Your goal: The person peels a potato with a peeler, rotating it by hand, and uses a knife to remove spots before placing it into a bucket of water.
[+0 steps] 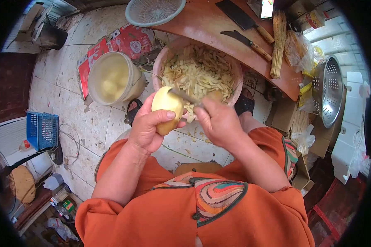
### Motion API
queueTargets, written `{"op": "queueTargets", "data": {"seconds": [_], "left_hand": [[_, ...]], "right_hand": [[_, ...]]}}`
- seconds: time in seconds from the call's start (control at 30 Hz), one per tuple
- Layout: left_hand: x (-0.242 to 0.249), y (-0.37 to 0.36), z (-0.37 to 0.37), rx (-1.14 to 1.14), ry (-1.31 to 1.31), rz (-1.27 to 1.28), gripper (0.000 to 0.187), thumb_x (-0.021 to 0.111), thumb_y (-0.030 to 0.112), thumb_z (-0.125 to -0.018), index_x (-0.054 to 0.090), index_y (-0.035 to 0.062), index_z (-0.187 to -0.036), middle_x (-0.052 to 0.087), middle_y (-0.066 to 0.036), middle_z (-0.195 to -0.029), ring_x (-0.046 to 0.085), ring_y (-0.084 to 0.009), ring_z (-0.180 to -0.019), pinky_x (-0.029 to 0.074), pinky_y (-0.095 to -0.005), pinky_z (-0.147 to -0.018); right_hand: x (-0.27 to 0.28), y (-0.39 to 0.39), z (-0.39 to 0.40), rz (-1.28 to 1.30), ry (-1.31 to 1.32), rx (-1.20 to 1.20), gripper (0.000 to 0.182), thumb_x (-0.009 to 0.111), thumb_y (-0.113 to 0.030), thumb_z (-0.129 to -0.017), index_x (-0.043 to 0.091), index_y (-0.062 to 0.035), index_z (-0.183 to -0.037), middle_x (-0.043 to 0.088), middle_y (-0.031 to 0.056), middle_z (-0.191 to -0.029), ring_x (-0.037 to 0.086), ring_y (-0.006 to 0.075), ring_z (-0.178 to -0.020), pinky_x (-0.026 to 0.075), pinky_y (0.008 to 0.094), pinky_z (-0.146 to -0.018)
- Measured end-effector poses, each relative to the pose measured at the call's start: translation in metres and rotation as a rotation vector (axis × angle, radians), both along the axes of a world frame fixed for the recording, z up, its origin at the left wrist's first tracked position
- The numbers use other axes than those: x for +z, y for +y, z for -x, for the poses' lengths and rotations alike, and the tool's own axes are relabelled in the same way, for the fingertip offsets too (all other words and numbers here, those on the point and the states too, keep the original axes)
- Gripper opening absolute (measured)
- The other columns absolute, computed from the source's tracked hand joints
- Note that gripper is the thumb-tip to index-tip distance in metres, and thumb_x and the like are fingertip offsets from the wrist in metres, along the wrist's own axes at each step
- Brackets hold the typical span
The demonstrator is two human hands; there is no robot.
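My left hand (146,123) is wrapped round a potato (169,106), its upper part peeled pale yellow and its lower end still brown-skinned. In my right hand (220,123) is a narrow, dark-metal peeler (185,96), its tip at the top of the potato; the grip is hidden by my fingers. Both hands are over the near edge of a pink basin (157,68) heaped with pale and brownish peelings (198,74). Left of the basin stands a whitish bucket (130,76) with peeled potatoes (113,84) in cloudy water.
A wooden table (193,31) at the back bears a cleaver (239,16), a dark-bladed knife (251,46), a straw brush (278,45) and a pale strainer basket (154,11). A metal colander (329,92) is at right, a blue crate (42,131) at left. Red cardboard (132,41) lies on the tiles.
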State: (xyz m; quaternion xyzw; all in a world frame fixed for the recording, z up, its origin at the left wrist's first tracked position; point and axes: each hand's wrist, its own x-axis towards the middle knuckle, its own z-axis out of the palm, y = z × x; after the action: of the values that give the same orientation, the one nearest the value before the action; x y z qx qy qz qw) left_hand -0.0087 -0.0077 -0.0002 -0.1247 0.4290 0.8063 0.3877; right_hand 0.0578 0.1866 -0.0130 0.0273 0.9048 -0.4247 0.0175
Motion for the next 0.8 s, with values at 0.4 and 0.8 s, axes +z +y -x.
{"op": "queueTargets", "data": {"seconds": [0.4,0.8], "left_hand": [[0.004,0.000,0.000,-0.038,0.028,-0.028,0.071,0.068,0.004,-0.070,0.042,0.0013,-0.136,0.059,-0.016,-0.117,0.064,-0.0324,-0.106,0.063,-0.0401,-0.076],[-0.005,-0.004,-0.008,-0.156,0.295,0.145,0.089,0.077,-0.006,-0.062,0.040,0.0072,-0.141,0.057,-0.009,-0.120,0.063,-0.0228,-0.103,0.059,-0.0379,-0.083]], "right_hand": [[-0.014,0.013,0.013,-0.030,-0.027,-0.096,0.028,0.055,-0.028,-0.097,0.055,-0.0019,-0.089,0.062,0.0239,-0.080,0.061,0.0447,-0.077,0.048,0.0531,-0.070],[-0.012,0.025,0.020,-0.165,-0.031,-0.136,0.027,0.057,-0.028,-0.095,0.056,-0.0016,-0.089,0.064,0.0227,-0.082,0.062,0.0446,-0.075,0.049,0.0537,-0.068]]}}
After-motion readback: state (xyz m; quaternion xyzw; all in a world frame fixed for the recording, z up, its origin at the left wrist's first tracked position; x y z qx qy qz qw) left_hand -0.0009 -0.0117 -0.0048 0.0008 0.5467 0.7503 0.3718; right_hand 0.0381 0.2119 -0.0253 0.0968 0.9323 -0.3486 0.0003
